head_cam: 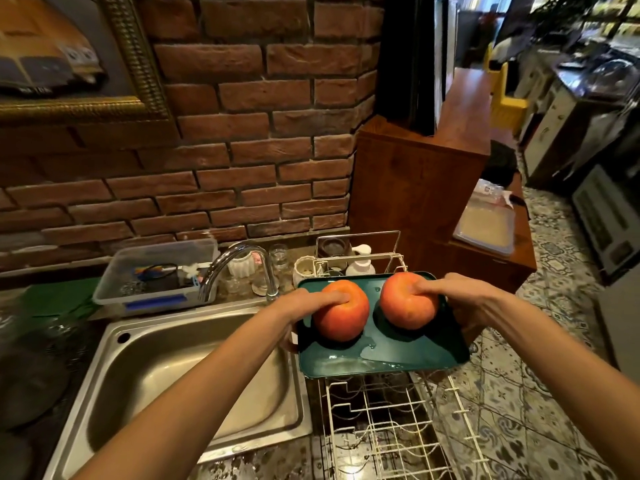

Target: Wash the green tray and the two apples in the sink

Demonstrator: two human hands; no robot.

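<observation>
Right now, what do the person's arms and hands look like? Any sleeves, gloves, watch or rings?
Both forearms are bare as far as the frame shows: no sleeve in view. The left hand and right hand wear no gloves. No watch or band shows on either wrist, and no ring on the visible fingers. Some fingers are hidden behind the tray, so those cannot be checked.

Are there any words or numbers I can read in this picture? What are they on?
None can be read.
Picture in the gold frame: light marks, too blurred to read.
Packet on the wooden shelf: a printed patch, too small and blurred.
Tray, apples, pump bottle, plastic box: no writing shows.
</observation>
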